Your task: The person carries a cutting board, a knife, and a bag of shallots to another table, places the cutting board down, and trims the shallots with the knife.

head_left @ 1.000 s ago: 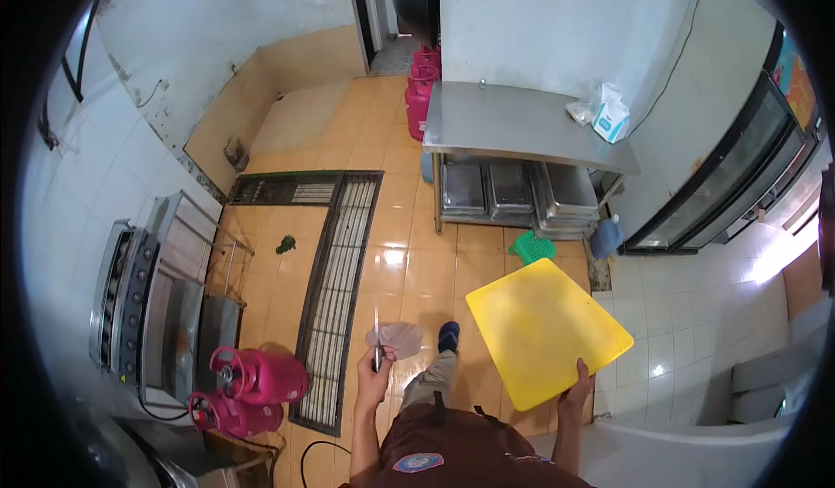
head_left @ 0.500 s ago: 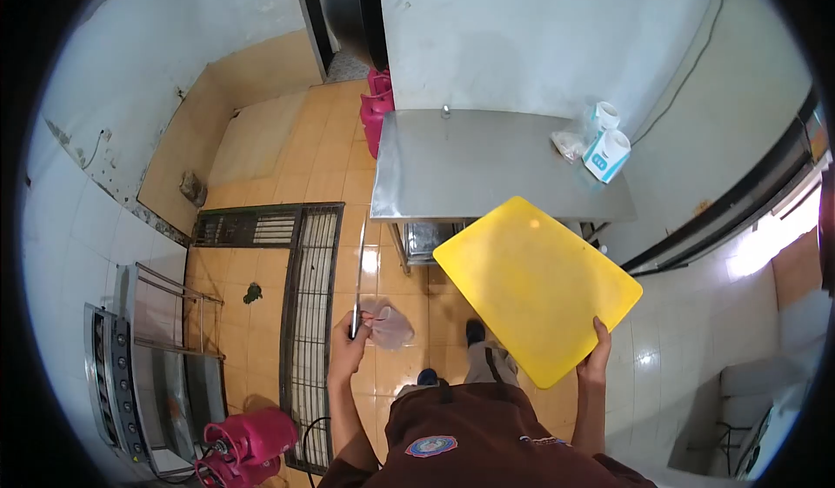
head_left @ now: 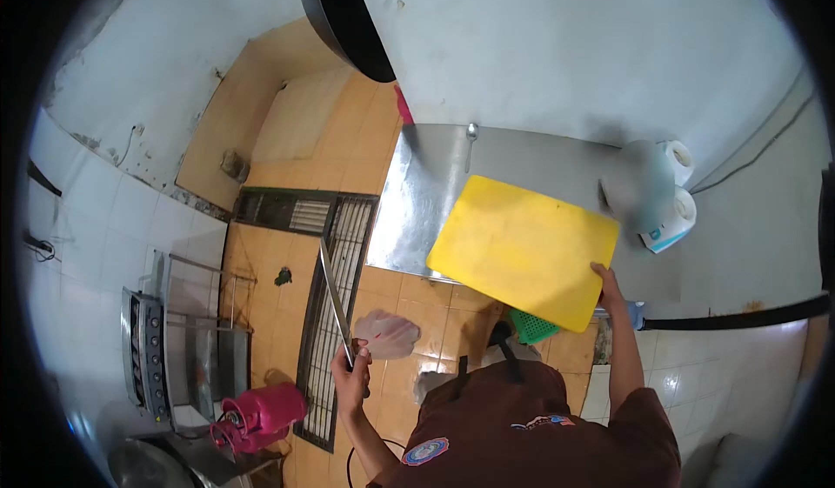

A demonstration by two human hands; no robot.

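My left hand is closed round the handle of a long knife, its blade pointing up and away from me. A thin, translucent plastic bag hangs from the same fingers. With my right hand I grip a yellow cutting board by its right edge. The board is tilted over the front part of a stainless steel table and covers some of it; whether it touches the tabletop I cannot tell.
A spoon lies at the table's back edge. White paper rolls stand on the right, beside a blurred patch. Under the board shows a green basket. To the left are a floor grate, a pink gas cylinder and a stove.
The cutting board has moved forward over the table and turned to lie more crosswise. The knife now slants to the left. The view has turned and come closer to the table.
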